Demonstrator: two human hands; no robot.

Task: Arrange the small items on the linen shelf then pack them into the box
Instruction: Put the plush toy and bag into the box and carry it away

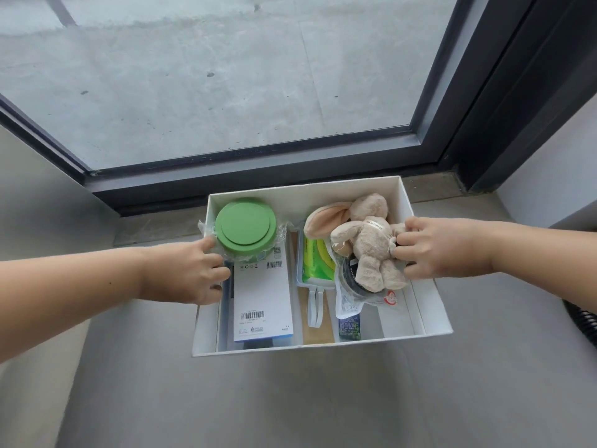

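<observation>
Box [323, 345] at 6 o'clock, nearly full. Left hand [190, 273] at 9 o'clock, curled round wrapped green tub [244, 229]. Right hand [436, 250] at 3 o'clock, pinching soft bunny [371, 244] on top of bags [350, 302]. Might slide off the pile if dropped there. Might squash bags below if pushed down hard.

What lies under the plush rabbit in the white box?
The plush rabbit, pinched by the right hand, lies on a clear plastic pouch with something dark inside. A green pack sits beside it. The box floor beneath is covered.
</observation>
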